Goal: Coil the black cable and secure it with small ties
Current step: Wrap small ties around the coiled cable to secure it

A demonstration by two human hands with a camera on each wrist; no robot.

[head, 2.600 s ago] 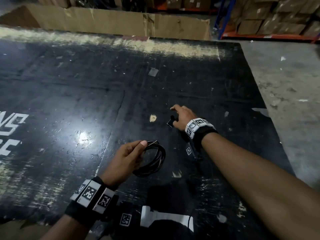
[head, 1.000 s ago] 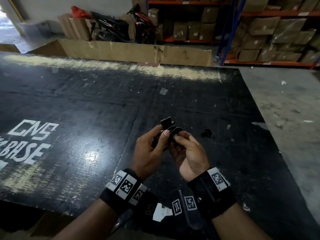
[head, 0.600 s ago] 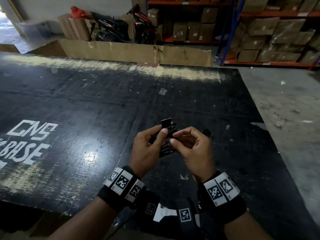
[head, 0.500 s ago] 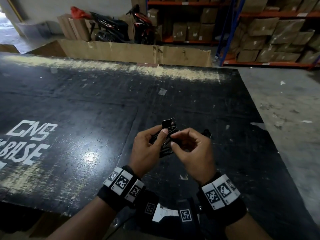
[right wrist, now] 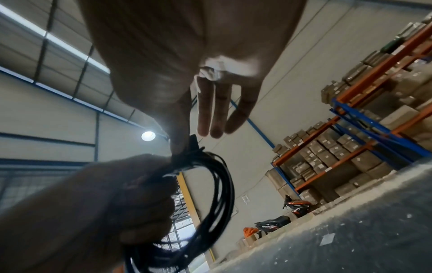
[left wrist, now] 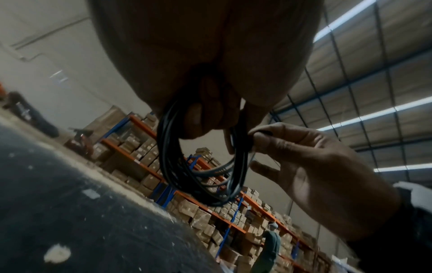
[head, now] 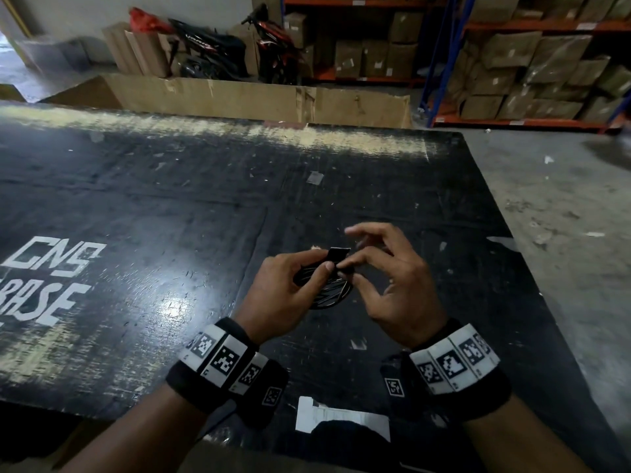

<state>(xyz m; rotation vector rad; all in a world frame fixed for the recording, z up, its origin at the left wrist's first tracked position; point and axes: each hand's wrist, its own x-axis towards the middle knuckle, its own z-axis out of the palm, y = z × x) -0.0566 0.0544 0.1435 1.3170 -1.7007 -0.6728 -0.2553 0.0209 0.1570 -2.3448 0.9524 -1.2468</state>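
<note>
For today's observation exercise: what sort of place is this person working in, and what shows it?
Most likely a warehouse or stockroom: tall shelving racks stacked with cardboard boxes, a bare concrete floor, and parked motorbikes beyond the black worktable.

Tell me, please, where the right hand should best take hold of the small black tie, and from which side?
Probably its free flat end, the tie tab sticking up above the coiled cable. The right hand should pinch it from the right, since the left hand covers the coil's left side.
</note>
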